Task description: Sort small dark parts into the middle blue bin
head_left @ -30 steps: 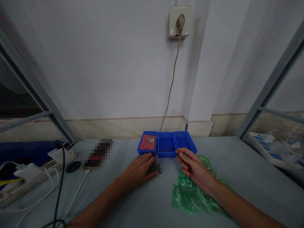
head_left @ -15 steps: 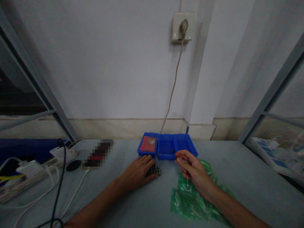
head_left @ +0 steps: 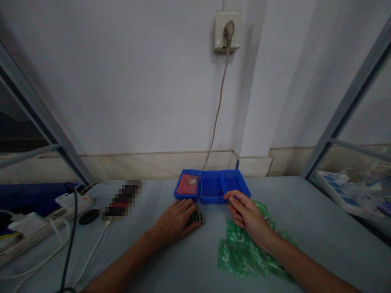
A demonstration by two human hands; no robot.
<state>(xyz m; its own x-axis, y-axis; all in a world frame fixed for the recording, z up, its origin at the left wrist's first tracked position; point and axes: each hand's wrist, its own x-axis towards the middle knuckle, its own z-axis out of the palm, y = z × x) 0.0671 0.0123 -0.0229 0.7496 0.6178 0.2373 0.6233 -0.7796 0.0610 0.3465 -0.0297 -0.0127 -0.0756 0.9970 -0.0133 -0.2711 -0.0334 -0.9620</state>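
My left hand [head_left: 179,217] rests on the table, curled around a cluster of small dark, shiny pieces in rows [head_left: 195,217]. The palm hides part of that cluster. My right hand [head_left: 244,209] hovers in front of the joined blue bins, its thumb and fingers pinched together; whatever is between the fingertips is too small to name. The middle blue bin [head_left: 211,200] has a few tiny dark bits at its bottom. In the left blue bin [head_left: 176,195] lies a red packet [head_left: 187,185]. Beneath my right forearm spread crumpled green plastic bags [head_left: 241,254].
At left lie a pixelated dark object [head_left: 122,201] with a white cable, a black ring [head_left: 89,217] and a power strip [head_left: 45,228]. A plugged socket [head_left: 228,32] is on the wall, its cord hanging behind the bins. Metal posts [head_left: 348,101] stand either side.
The view has shifted slightly to the right. My right thumb has drawn back a little against the curled fingers. My left hand stays on the cluster.
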